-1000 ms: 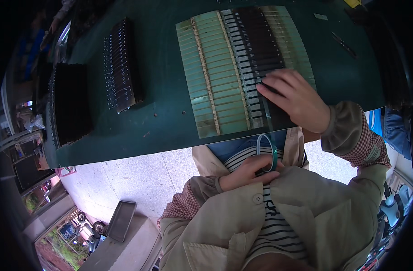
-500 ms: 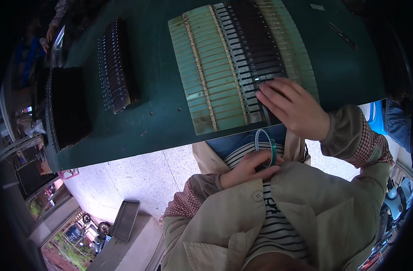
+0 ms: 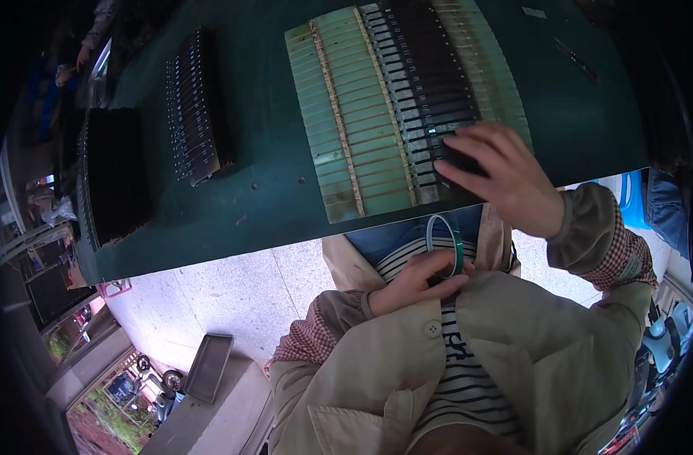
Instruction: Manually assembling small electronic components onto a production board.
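We are gripping a tape roll (image 3: 458, 255) in our left hand (image 3: 420, 283), at six o'clock of the green board (image 3: 358, 91); at its four o'clock we are bending our right hand (image 3: 501, 171) over its dark strips (image 3: 430, 64), grasp unclear; a careless drag could be skewing them.
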A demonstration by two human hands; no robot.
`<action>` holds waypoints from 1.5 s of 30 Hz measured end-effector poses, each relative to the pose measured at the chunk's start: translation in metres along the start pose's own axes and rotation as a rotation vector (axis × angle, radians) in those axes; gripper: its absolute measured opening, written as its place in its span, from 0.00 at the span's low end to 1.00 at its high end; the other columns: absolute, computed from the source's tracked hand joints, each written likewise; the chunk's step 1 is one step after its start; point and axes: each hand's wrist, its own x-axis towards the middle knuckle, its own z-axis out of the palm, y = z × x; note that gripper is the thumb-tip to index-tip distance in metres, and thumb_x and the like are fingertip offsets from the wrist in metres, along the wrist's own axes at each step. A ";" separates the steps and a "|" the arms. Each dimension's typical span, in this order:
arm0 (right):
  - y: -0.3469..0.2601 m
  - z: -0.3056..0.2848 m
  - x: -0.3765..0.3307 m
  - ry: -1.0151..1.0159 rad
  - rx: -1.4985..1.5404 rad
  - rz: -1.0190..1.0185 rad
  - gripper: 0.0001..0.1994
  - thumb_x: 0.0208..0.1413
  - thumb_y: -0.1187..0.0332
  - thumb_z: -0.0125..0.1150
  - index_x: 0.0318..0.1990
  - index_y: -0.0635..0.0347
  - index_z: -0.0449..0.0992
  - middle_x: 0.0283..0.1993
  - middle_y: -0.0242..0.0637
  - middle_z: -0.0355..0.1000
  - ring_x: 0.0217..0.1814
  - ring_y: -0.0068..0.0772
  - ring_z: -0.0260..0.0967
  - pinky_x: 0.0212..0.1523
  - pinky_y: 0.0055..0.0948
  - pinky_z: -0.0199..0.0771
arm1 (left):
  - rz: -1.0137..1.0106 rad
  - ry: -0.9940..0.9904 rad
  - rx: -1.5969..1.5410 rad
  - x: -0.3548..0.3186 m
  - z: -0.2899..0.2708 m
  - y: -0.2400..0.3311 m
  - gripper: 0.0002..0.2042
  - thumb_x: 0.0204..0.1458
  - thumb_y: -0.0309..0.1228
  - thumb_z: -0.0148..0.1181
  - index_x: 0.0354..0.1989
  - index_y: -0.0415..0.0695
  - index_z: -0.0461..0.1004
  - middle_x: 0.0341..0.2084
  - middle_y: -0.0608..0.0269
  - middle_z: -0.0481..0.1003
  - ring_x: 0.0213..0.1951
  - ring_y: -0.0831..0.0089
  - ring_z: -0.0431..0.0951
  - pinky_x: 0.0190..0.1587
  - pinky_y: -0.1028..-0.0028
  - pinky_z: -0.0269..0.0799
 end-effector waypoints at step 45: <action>0.080 -0.028 -0.037 0.568 0.514 0.777 0.10 0.58 0.70 0.52 0.46 0.60 0.70 0.28 0.31 0.65 0.27 0.21 0.61 0.30 0.24 0.65 | -0.259 0.314 -0.972 0.018 0.004 0.008 0.10 0.59 0.31 0.46 0.45 0.43 0.59 0.24 0.60 0.68 0.09 0.79 0.57 0.14 0.81 0.53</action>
